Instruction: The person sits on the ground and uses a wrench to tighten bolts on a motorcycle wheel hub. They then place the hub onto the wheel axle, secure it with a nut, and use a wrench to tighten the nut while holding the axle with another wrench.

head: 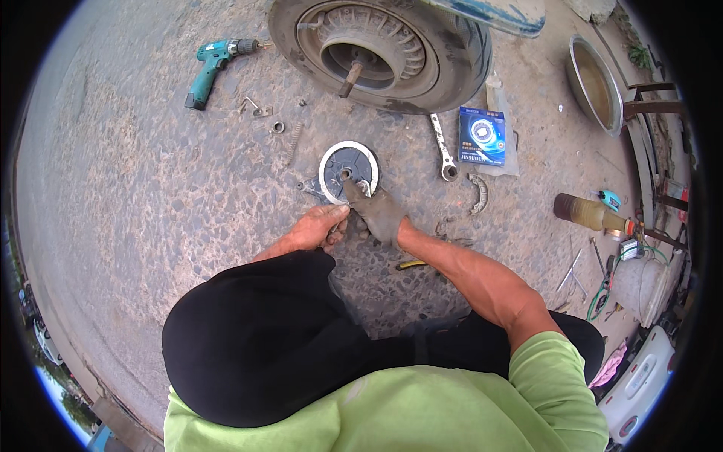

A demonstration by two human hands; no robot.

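Note:
A round drum brake backing plate with a bright ring lies on the rough ground before me, its lever arm pointing left. My right hand, in a dirty grey glove, rests on the plate's lower right part with a finger near the centre hole. Bare, my left hand is at the plate's lower edge, with thumb and fingers pinched around a small thing that is mostly hidden. A curved brake shoe lies to the right. Above the plate is a wheel with an open hub and a protruding axle.
A teal cordless drill, a coil spring and a metal bushing lie at upper left. On the right are a ratchet wrench, a blue box, a bottle of liquid and a metal basin. A yellow-handled tool lies near my right forearm.

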